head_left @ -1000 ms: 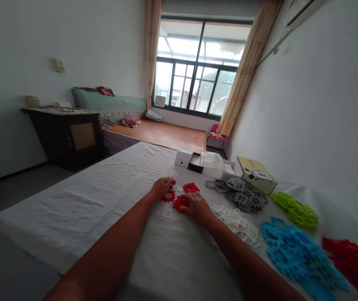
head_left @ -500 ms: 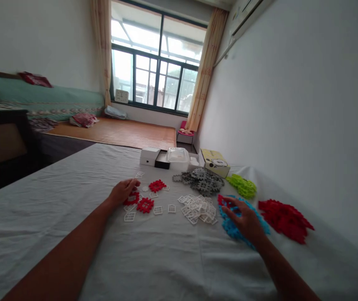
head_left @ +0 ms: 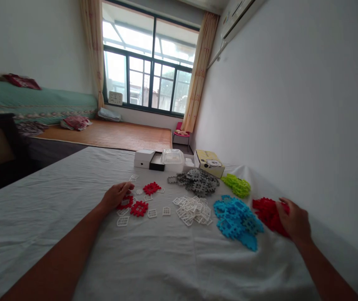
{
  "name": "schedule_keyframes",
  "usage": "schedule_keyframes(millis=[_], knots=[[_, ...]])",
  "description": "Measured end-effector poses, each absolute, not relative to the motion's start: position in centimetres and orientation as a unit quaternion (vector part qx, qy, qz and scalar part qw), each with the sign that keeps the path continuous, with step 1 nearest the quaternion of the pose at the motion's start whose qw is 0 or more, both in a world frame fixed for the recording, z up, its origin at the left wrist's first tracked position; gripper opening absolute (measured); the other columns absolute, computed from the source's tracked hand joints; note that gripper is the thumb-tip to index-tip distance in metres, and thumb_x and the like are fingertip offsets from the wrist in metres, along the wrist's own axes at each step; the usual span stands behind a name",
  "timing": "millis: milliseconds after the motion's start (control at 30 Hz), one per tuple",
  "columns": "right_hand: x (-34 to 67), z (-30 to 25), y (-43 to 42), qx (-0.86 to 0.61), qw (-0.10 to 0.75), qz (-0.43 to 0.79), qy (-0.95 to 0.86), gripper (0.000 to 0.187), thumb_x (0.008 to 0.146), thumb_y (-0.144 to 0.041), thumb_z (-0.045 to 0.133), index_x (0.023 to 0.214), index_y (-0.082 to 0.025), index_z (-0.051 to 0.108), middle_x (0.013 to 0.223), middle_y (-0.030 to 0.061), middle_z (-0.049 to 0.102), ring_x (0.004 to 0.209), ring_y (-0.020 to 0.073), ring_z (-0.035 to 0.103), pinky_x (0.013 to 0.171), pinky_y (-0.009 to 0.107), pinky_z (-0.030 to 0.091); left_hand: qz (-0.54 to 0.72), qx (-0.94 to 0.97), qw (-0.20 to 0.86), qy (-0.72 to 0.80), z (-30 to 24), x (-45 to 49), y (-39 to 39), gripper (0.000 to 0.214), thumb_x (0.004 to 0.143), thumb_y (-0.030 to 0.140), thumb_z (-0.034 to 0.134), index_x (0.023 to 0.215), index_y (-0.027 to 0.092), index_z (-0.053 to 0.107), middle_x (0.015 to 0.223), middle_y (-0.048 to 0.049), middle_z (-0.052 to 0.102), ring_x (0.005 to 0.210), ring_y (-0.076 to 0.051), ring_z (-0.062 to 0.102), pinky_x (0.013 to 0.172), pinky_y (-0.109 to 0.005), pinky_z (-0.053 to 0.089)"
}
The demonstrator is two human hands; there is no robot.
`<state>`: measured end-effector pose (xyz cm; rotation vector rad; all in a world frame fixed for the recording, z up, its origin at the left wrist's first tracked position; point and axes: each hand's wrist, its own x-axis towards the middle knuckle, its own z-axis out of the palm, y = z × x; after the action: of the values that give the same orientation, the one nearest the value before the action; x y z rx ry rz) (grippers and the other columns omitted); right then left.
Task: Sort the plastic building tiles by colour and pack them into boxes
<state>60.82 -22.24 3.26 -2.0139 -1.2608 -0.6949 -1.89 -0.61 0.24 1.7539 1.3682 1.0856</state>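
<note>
My left hand (head_left: pixel 115 197) rests on the cloth with its fingers curled together at the edge of a red notched building piece (head_left: pixel 126 202); the fingertips are partly hidden. Near it lie two more red pieces, one with a window-like grid (head_left: pixel 139 208) and one a little farther back (head_left: pixel 151 188). Several small white window-shaped pieces (head_left: pixel 123 221) are scattered around them. At the right, my right hand (head_left: pixel 295 219) lies over a heap of red notched pieces (head_left: pixel 265 212), thumb and fingers apart. Its palm covers part of that heap.
Between my hands are heaps of white window pieces (head_left: pixel 194 210), blue pieces (head_left: pixel 237 221) and grey pieces (head_left: pixel 197 182). Lime-green pieces (head_left: pixel 237 185) sit beside a yellow box (head_left: pixel 209 163). A clear plastic tub (head_left: pixel 173 158) and a white box (head_left: pixel 144 158) stand at the back.
My right hand has moved right, from above the blue heap with a red piece at its fingers to the red heap. My left hand stays by the same red piece. The view has shifted slightly.
</note>
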Motion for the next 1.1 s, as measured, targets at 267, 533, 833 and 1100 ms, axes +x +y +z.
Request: schedule_keyframes(millis=[267,533,833,1100], knots=[[35.7,3.5,-15.9,-0.537,0.305,-0.007,-0.786,0.035,0.087,-0.039,0.049,0.116,-0.022,0.059,0.115,0.0086,0.064,0.111,0.0241,0.053,0.097,0.042,0.043,0.415,0.685,0.292,0.523,0.2,-1.4,-1.5,0.059,0.078,0.064,0.036,0.082,0.016,0.068,0.08,-0.0083,0.072,0.068,-0.019,0.065,0.061,-0.026,0.048],[19.8,3.6,-11.8,-0.447,0.205,0.07,-0.868,0.037,0.084,-0.035,0.057,0.119,-0.023,0.057,0.116,0.0081,0.064,0.11,0.0248,0.052,0.092,0.04,0.044,0.423,0.681,0.294,0.521,-0.2,-1.5,-1.3,0.055,0.08,0.06,0.035,0.082,0.016,0.068,0.079,-0.0069,0.072,0.067,-0.018,0.065,0.06,-0.025,0.047],[20.9,4.7,-12.4,-0.438,0.253,0.052,-0.861,0.042,0.077,-0.026,0.062,0.119,-0.026,0.058,0.12,0.0069,0.061,0.112,0.0243,0.052,0.094,0.041,0.042,0.431,0.681,0.294,0.514,-0.7,-1.6,-0.8,0.055,0.081,0.059,0.035,0.082,0.015,0.068,0.082,-0.0078,0.071,0.066,-0.017,0.066,0.059,-0.026,0.047],[39.6,3.9,-17.2,-0.631,0.345,0.148,-0.679,0.038,0.08,-0.052,0.052,0.109,-0.029,0.061,0.108,0.008,0.068,0.093,0.0264,0.066,0.078,0.04,0.054,0.433,0.681,0.302,0.507,-0.2,-1.6,-1.2,0.058,0.08,0.063,0.036,0.082,0.014,0.067,0.081,-0.0093,0.071,0.066,-0.018,0.065,0.059,-0.027,0.048]])
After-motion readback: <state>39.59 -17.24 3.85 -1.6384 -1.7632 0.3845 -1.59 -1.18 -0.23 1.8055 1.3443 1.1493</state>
